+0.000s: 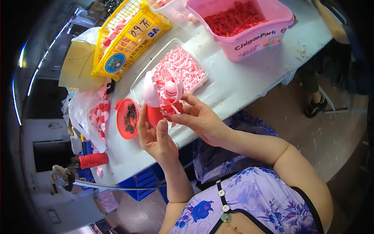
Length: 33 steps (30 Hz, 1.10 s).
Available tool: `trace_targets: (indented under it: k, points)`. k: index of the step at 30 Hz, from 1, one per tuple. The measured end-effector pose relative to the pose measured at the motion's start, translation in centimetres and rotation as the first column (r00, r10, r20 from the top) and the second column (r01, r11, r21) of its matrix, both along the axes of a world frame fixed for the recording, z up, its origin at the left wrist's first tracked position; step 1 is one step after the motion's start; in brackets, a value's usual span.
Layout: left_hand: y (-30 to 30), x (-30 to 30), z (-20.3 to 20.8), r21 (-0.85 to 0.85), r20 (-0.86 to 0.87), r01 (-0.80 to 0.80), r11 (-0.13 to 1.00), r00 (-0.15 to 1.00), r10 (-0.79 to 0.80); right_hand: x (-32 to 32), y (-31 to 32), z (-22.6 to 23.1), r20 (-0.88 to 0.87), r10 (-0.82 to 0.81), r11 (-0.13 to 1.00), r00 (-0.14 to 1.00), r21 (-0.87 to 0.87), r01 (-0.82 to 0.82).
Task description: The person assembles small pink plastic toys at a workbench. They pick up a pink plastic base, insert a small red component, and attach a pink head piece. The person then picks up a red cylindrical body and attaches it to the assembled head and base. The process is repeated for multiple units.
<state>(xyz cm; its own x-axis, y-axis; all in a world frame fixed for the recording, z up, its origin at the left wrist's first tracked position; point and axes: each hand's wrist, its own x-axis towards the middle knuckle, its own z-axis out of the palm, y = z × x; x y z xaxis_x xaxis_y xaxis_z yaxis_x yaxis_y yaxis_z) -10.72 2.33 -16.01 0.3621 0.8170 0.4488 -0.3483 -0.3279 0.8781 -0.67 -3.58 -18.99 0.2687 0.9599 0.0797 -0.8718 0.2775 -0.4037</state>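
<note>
Above the near edge of the table I hold up a pink-and-red plastic toy figure, opened into two half-shells. My left hand [159, 141] grips the smooth shell half [151, 93], pink on top and red below, with the thumb raised at the bottom. My right hand [203, 121] pinches the other half [172, 90], whose inside shows a round pale-pink part and red pieces. A small pink piece shows by the right fingertips; whether it is loose I cannot tell. Just behind lies a clear tray of small pink parts [185, 66]. Left of my hands sits a red basket [120, 124] holding small dark screws.
A yellow basket [102, 66] of pink-and-red parts stands at the far left, and a pink tub [249, 45] of red pieces at the back right. Along the left edge lie a plastic bag [83, 113] and a red cylinder [93, 160]. Another person's leg [309, 84] shows at right.
</note>
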Motion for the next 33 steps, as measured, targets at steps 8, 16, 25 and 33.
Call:
trace_targets:
  k: [8,16,25,33]
  points:
    - [1.3,-0.9,-0.5,-0.066,0.077,0.083,0.994,0.994,-0.078,-1.2,0.6,0.8,0.051,-0.089,0.996,0.995,0.025,0.088]
    - [1.8,-1.0,-0.7,-0.096,0.088,0.102,0.990,0.992,-0.093,-1.4,0.8,0.9,0.079,-0.135,0.991,0.988,0.030,0.133]
    - [1.8,-1.2,-0.5,-0.154,0.097,0.122,0.981,0.989,-0.107,-1.5,0.9,0.9,0.128,-0.163,0.987,0.978,0.014,0.163]
    - [1.7,-1.1,-0.4,-0.127,0.105,0.130,0.983,0.988,-0.117,-1.5,0.9,1.0,0.116,-0.142,0.990,0.983,0.017,0.141]
